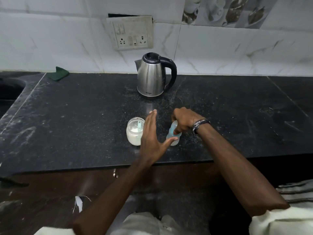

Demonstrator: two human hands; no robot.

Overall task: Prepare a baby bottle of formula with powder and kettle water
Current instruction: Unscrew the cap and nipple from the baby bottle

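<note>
Right hand (183, 120): curled over the top of the baby bottle (173, 135), fingers wrapped round its cap end, thumb down the near side; wrist wearing a dark thread band (200, 125).
Left hand (151, 134): flat and spread, fingers straight, holding nothing; thumb tip reaching toward the bottle's lower body, contact too close to call.
Bottle: translucent with a blue tint, standing slightly tilted on the black counter (67, 124), near the front edge, just right of the powder jar (135, 131).
Step in hand, as judged: opening or steadying the bottle top ahead of filling.
Doing it well: bracing the bottle's base with the free left hand while twisting from above; keeping the bottle upright and clear of the counter edge; turning without squeezing the soft body.
Powder jar: open, white powder inside, a pale blue scoop (139, 126) standing in it; partly hidden behind the left hand, close enough to be knocked.
Kettle (153, 76): steel, black handle facing right, lid down, standing far of both hands, well apart from the bottle.
Far wall: switch-and-socket plate (131, 32); no kettle cord visible.
Far left: green cloth (58, 73) by the wall, sink edge beyond.
</note>
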